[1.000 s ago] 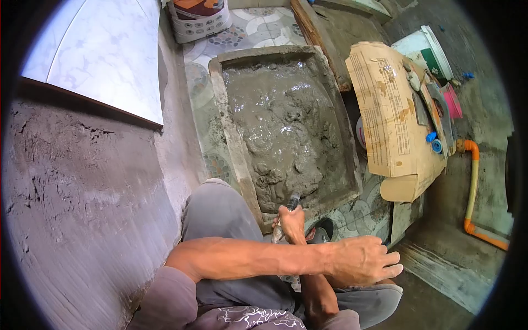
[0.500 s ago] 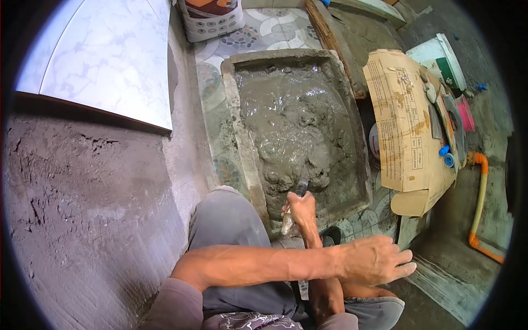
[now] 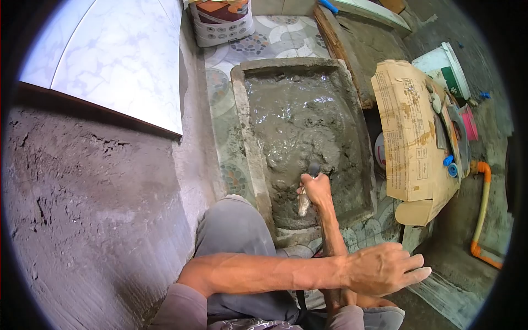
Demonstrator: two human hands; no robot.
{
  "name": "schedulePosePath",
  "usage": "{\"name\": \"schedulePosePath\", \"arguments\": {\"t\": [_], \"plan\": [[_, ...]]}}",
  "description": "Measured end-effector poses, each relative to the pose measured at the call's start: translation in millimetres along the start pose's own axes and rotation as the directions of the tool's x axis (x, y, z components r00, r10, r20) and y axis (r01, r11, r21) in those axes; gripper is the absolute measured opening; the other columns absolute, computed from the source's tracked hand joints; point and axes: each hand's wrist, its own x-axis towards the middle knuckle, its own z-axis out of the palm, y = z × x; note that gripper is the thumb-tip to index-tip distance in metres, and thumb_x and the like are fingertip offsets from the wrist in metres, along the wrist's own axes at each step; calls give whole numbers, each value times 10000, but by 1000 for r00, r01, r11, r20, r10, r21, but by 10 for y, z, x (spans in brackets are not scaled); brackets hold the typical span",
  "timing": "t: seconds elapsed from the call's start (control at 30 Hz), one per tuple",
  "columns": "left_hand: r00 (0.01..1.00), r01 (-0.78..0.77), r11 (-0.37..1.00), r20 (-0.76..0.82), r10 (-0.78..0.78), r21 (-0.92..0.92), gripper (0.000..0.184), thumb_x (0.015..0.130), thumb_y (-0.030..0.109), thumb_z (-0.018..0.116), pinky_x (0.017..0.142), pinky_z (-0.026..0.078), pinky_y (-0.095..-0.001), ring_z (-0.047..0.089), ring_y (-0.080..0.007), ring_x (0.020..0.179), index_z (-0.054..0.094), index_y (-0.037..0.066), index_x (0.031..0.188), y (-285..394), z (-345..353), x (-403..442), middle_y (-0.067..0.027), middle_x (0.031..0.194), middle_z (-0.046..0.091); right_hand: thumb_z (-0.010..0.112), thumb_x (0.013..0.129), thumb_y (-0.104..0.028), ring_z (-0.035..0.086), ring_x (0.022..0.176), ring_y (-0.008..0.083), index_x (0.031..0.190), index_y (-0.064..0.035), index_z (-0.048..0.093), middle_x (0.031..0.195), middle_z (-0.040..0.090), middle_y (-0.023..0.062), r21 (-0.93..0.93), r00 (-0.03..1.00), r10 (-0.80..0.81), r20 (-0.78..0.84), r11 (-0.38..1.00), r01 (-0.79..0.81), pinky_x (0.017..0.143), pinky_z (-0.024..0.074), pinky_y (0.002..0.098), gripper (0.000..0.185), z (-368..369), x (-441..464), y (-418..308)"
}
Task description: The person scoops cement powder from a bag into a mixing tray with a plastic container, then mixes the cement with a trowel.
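Note:
My right hand (image 3: 315, 190) is closed around the handle of a tool (image 3: 303, 203), whose working end is sunk in wet grey mortar (image 3: 297, 132) and hidden. The mortar lies in a shallow rectangular trough (image 3: 254, 148), lumpy in the middle and shiny toward the far end. My left forearm crosses over my right arm near the knees. My left hand (image 3: 385, 269) hangs palm down at the right, its fingers loosely bent and slightly apart, with nothing visible in it.
A tiled surface (image 3: 121, 66) and plastered wall (image 3: 88, 181) stand left. Behind the trough is a bag (image 3: 223, 25). At right are wooden boards (image 3: 335, 44), cardboard (image 3: 410, 137) with tools on it, a white bucket (image 3: 445, 66) and an orange-jointed pipe (image 3: 484, 203).
My right hand has moved the tool farther up the trough, into the mortar's middle. My left hand has shifted slightly down and right in view. The surroundings have shifted right and down as well.

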Motion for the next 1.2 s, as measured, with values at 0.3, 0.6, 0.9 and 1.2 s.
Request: {"name": "schedulePosePath", "arguments": {"t": [0.3, 0.6, 0.9, 1.2], "plan": [[998, 10, 1000, 63, -11, 22, 511, 853, 254, 611, 627, 453, -319, 574, -196, 724, 548, -36, 1269, -17, 13, -39, -111, 1036, 578, 578, 784, -221, 707, 682, 272, 704, 87, 675, 645, 695, 170, -301, 999, -13, -35, 954, 2, 703, 536, 354, 333, -136, 269, -383], [995, 98, 994, 7, -98, -49, 550, 798, 171, 643, 605, 466, -328, 581, -225, 695, 537, -10, 1307, -53, -121, 78, -120, 1090, 611, 626, 775, -187, 693, 958, 377, 981, 91, 699, 1072, 681, 281, -899, 962, -262, 77, 399, 180, 815, 545, 424, 353, -140, 461, -909], [974, 148, 970, -141, -177, -195, 588, 727, -2, 661, 638, 500, -397, 611, -298, 699, 521, 40, 1297, -190, -269, 201, -109, 1038, 603, 645, 880, -163, 707, 982, 269, 1167, 62, 632, 1135, 680, 197, -941, 945, -300, 130, -338, 22, 712, 592, 326, 364, 26, 464, -795], [979, 150, 969, -104, -173, -197, 533, 761, -33, 636, 690, 538, -378, 660, -303, 811, 548, 54, 1280, -151, -267, 184, -117, 1040, 628, 662, 819, -150, 707, 835, 381, 1049, 107, 503, 880, 674, 288, -968, 888, -414, 200, 59, 245, 747, 568, 427, 380, -665, -362, -873]]}}
